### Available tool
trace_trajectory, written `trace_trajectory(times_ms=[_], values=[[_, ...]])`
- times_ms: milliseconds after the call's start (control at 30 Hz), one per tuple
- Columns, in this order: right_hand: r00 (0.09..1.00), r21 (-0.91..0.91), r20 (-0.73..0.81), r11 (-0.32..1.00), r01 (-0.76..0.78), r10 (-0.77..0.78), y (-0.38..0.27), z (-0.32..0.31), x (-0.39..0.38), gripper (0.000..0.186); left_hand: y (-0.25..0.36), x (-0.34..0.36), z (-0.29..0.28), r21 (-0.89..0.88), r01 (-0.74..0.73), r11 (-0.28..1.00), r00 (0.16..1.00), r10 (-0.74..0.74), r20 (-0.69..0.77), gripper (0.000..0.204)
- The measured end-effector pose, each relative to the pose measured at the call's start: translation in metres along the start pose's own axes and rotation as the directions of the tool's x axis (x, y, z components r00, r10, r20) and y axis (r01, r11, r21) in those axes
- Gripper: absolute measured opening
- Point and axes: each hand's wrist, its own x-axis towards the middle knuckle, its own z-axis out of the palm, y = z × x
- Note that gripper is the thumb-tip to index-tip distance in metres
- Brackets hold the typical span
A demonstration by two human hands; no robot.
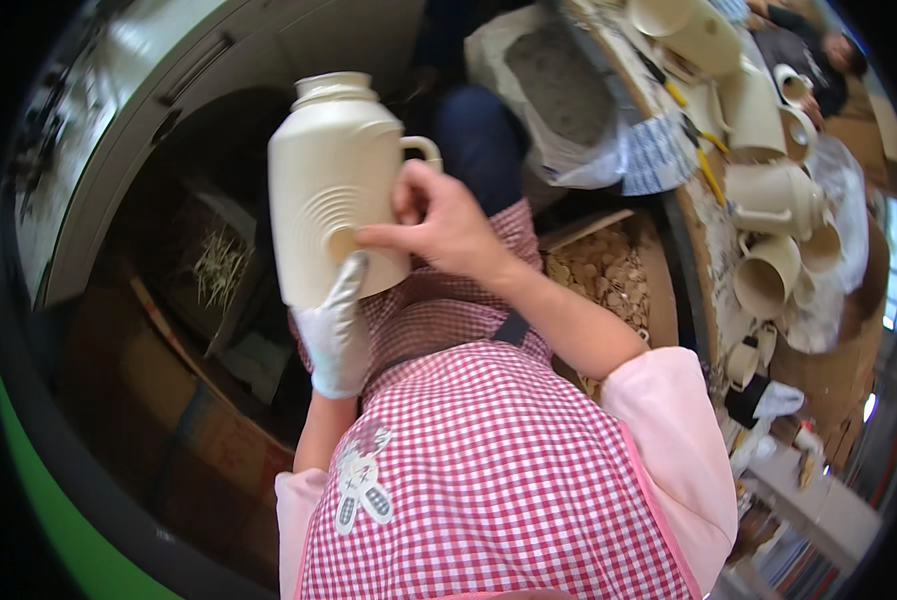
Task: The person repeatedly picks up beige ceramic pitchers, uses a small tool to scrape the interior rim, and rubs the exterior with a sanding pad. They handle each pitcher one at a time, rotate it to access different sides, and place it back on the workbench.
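Jug (318,160) in the gloved left hand's (333,340) grasp, right hand's (438,225) thumb at its disc (341,243), grip unclear; blue-printed sheet (658,157) beyond!

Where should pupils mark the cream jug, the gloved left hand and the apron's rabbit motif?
Cream jug (334,168): head view, on the front of its body.
Gloved left hand (335,338): head view, mid-glove.
Rabbit motif (359,476): head view, on its head.

Along the person's right, a worn, pale-dusted workbench (698,268) carries a cluster of cream handled vessels (766,276), a small cream cup (741,363), crumpled clear plastic (816,325) beside them, and yellow-handled tools (710,178) near its edge, just by a blue-and-white sheet (660,158).
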Motion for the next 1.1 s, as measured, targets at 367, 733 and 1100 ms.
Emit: trace_trajectory(times_ms=[367,733,1100], values=[[0.695,-0.863,-0.300,0.496,0.093,-0.653,-0.006,-0.219,0.025,0.021,-0.006,0.013,0.000,0.386,-0.287,0.877,0.953,0.303,0.021,0.027],[0.793,-0.905,-0.158,0.408,0.123,-0.589,-0.014,-0.345,0.081,0.030,0.006,0.020,-0.006,0.002,-0.084,0.996,0.996,0.084,0.029,0.038],[0.946,0.308,0.320,0.940,-0.147,0.043,-0.039,-0.045,-0.022,0.036,0.010,0.026,0.015,-0.040,-0.026,0.999,0.994,0.022,-0.106,0.044]])
